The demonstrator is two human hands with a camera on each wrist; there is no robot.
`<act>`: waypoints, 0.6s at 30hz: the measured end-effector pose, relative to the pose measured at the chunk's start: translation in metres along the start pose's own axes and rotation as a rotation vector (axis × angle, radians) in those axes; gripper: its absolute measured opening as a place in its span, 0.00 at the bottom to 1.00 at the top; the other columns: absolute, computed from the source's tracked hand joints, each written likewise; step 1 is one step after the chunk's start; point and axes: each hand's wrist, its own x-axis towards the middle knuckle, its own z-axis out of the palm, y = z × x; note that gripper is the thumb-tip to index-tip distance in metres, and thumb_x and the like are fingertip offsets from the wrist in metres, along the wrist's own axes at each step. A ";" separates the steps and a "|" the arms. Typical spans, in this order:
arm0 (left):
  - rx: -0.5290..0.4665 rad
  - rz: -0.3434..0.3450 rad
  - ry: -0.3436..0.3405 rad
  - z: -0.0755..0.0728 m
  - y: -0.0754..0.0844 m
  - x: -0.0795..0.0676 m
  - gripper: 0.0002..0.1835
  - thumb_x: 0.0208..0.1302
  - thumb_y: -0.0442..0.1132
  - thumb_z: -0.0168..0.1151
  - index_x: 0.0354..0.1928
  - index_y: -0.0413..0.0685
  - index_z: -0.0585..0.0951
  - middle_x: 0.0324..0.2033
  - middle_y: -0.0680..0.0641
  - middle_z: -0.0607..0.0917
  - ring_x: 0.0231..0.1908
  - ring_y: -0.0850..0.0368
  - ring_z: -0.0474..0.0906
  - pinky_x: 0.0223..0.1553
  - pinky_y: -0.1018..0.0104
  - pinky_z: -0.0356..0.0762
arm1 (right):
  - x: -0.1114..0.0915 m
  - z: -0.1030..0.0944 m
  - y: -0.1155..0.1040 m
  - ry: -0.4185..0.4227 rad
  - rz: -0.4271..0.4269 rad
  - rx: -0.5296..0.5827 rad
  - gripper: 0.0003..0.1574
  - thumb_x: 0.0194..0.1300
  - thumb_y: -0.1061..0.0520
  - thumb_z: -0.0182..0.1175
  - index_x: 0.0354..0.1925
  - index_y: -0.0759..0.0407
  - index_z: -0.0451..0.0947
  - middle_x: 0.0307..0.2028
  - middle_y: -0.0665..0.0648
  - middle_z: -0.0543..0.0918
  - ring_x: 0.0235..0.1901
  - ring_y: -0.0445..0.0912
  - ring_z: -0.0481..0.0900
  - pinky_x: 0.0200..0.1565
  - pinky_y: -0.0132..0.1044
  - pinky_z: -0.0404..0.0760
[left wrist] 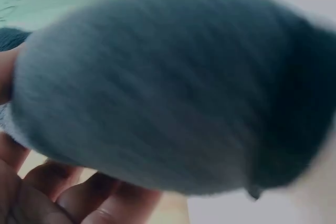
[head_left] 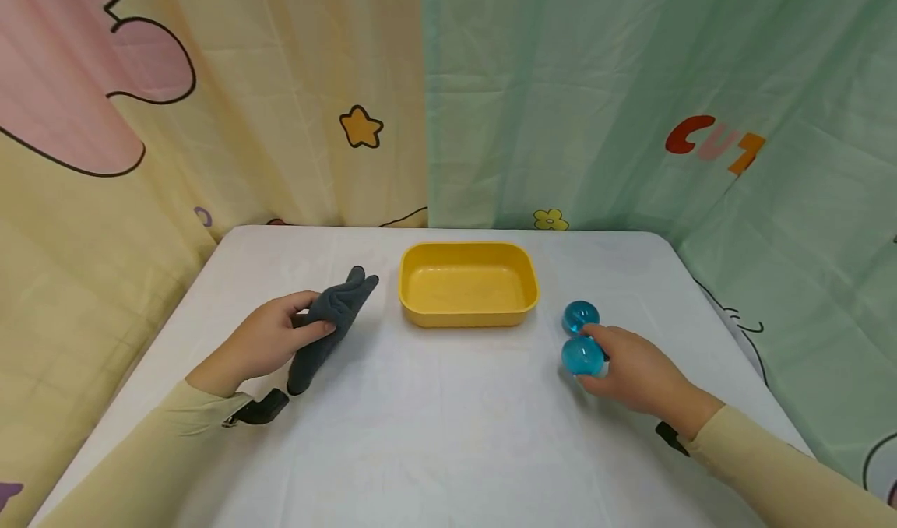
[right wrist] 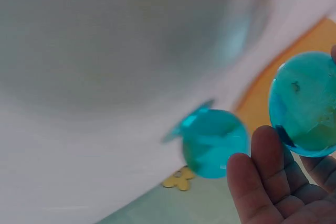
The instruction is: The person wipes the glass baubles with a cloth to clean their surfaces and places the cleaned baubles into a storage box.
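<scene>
We record a white-covered tabletop (head_left: 441,434) with rounded far corners, its far edge meeting printed curtains (head_left: 294,84). A yellow, rounded-rectangular, glossy tray (head_left: 469,319) stands near that edge, roughly central. White covering shows on both sides of the tray, and a broad stretch of it lies between the hands, giving room to move. The right hand and its objects lie well inside the right edge.

We count one tray, one folded dark grey fabric cloth (head_left: 343,308) and two transparent blue balls. The left hand (head_left: 266,339) has its grip closed on the cloth, left of the tray. The right hand (head_left: 634,368) pinches the nearer ball (head_left: 582,356) between thumb and fingers; we cannot tell whether it touches the tabletop. The farther ball (head_left: 578,315) sits just beyond.
</scene>
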 end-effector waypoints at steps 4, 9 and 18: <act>-0.197 0.050 0.052 0.000 0.020 -0.004 0.19 0.74 0.40 0.66 0.62 0.42 0.81 0.59 0.37 0.85 0.50 0.51 0.89 0.47 0.67 0.87 | 0.004 -0.014 -0.023 0.075 -0.083 0.041 0.42 0.57 0.49 0.80 0.64 0.61 0.74 0.56 0.61 0.85 0.53 0.56 0.84 0.56 0.58 0.88; -0.339 0.119 0.038 0.017 0.051 0.006 0.17 0.74 0.35 0.65 0.61 0.39 0.79 0.54 0.37 0.85 0.46 0.56 0.88 0.47 0.68 0.88 | 0.015 -0.032 -0.055 0.145 -0.199 0.085 0.38 0.55 0.52 0.82 0.60 0.56 0.76 0.51 0.53 0.86 0.50 0.50 0.83 0.55 0.53 0.89; -0.471 0.212 -0.123 0.071 0.093 0.034 0.17 0.74 0.35 0.65 0.60 0.37 0.77 0.57 0.36 0.84 0.51 0.46 0.89 0.52 0.59 0.89 | 0.042 -0.039 -0.114 0.179 -0.360 0.172 0.37 0.58 0.52 0.80 0.61 0.56 0.75 0.52 0.51 0.84 0.49 0.47 0.83 0.56 0.46 0.88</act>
